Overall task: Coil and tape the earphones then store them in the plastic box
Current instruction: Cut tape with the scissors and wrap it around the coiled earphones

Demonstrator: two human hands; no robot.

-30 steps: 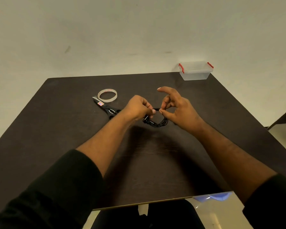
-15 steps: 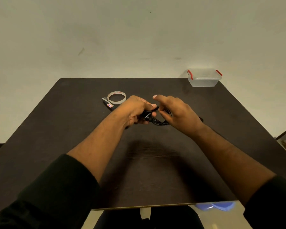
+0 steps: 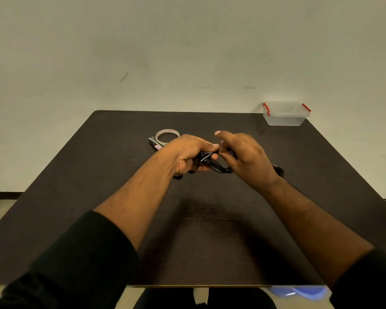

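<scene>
Earphones [image 3: 218,167], a black bundle of looped cord, hang between both hands above the worktop [image 3: 98,179]: the left hand [image 3: 188,153] is closed on one end, the right hand [image 3: 246,156] is loosely curled at the loops. Coiling looks nearly finished; the tape roll [image 3: 167,135] lies unused and the plastic box [image 3: 285,113] sits well apart, lid closed.

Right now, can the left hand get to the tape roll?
Probably yes. The tape roll lies flat on the table just beyond the left hand, nothing between them. But that hand is closed on the earphones, so it would have to let go or pass them to the right hand first.
</scene>
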